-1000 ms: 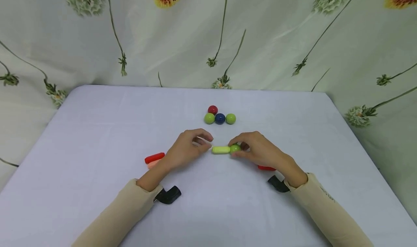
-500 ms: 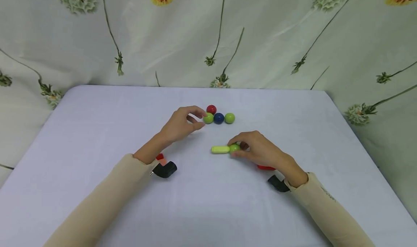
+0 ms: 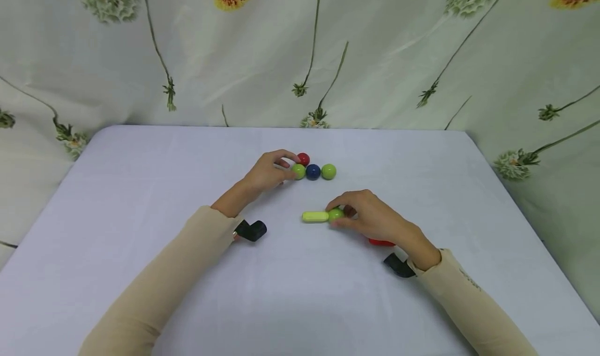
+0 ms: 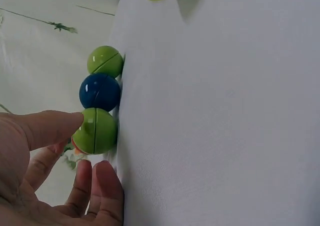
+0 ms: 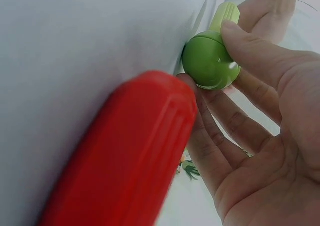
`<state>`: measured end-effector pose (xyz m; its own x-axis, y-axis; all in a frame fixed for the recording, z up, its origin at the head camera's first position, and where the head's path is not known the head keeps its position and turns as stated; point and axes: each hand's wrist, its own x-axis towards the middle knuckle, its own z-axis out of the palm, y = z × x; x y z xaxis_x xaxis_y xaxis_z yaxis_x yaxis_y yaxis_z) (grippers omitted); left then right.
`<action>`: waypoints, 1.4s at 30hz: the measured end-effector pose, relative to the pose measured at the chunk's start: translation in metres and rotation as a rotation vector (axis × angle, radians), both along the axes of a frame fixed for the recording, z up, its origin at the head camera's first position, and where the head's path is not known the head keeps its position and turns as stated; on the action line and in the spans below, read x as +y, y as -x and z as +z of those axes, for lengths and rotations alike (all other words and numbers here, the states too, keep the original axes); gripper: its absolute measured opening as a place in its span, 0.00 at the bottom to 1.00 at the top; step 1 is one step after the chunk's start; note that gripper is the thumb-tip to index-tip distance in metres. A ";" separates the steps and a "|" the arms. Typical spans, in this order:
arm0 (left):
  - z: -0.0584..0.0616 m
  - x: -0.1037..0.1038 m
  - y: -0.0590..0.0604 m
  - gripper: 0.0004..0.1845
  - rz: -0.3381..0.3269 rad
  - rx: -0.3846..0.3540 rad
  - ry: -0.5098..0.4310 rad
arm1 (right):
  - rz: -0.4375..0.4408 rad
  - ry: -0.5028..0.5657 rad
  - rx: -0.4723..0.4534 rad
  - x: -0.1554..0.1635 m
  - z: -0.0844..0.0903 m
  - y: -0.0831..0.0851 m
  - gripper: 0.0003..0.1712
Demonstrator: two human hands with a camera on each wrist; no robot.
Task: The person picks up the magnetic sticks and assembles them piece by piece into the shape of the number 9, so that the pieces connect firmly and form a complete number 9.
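My left hand (image 3: 271, 170) reaches to the far row of balls, thumb and index finger at either side of the leftmost green ball (image 3: 299, 171). In the left wrist view the thumb lies on this green ball (image 4: 96, 132), the other fingers spread below. A blue ball (image 3: 313, 172) and another green ball (image 3: 328, 171) continue the row, with a red ball (image 3: 303, 159) behind. Nearer, my right hand (image 3: 370, 214) pinches a green ball (image 3: 335, 214) between thumb and fingers. From that ball's left side a yellow-green ribbed stick (image 3: 315, 217) lies end-on against it.
A red stick (image 3: 381, 242) lies under the right wrist, large in the right wrist view. Black wrist cameras (image 3: 253, 231) jut from both sleeves. The white-covered table (image 3: 187, 158) ends at a flower-patterned cloth (image 3: 262, 59) behind.
My left hand has moved from beside the yellow-green stick up to the leftmost green ball in the far row, and its fingers have come round it. The right hand has stayed in place.
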<state>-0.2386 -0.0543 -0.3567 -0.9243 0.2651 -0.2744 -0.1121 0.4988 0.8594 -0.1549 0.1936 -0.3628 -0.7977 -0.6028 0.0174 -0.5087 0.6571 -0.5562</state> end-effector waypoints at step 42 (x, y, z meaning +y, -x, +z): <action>-0.006 -0.002 -0.007 0.18 -0.053 0.061 0.082 | -0.014 -0.020 -0.024 0.000 -0.001 0.001 0.17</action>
<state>-0.2320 -0.0566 -0.3628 -0.9253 0.2932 -0.2407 -0.0324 0.5713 0.8201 -0.1560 0.1932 -0.3638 -0.8064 -0.5912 -0.0137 -0.4859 0.6756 -0.5544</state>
